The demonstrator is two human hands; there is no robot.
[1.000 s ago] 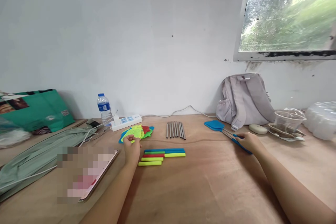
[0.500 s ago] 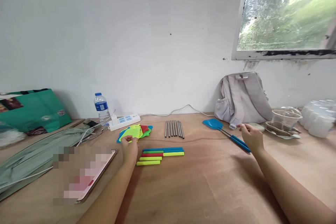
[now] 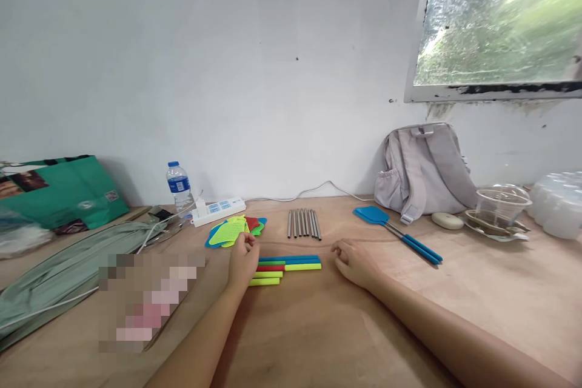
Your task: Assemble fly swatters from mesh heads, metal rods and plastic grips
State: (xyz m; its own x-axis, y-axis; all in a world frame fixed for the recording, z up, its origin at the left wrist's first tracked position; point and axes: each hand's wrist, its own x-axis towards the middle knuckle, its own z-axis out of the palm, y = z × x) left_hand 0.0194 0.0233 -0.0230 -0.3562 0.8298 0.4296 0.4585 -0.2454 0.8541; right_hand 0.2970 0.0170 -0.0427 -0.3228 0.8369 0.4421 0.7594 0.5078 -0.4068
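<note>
My left hand (image 3: 244,259) hovers just in front of a pile of fly swatter heads (image 3: 228,231) in yellow-green, blue, red and green. Its fingers are curled in, and I see nothing held in them. Partly behind that hand lie several coloured handle grips (image 3: 302,267) in blue, green, red and yellow. Just right of the grips is my right hand (image 3: 357,262), its fingers loosely bent and thumb apart, with nothing visible in it. Beyond the grips, several metal tubes (image 3: 304,224) lie side by side. Blue fly swatters (image 3: 400,235) with blue grips rest farther right.
A power strip (image 3: 218,211) and a water bottle (image 3: 179,188) stand at the back left, near a green bag (image 3: 77,191) and grey-green cloth (image 3: 68,276). A backpack (image 3: 425,170) leans on the wall, with plastic containers (image 3: 502,203) to its right. A blurred-out flat object (image 3: 150,303) lies front left.
My right hand has moved left from beside the blue swatters to the grips' right end. My left hand has shifted right, away from the swatter heads, and now covers the grips' left ends.
</note>
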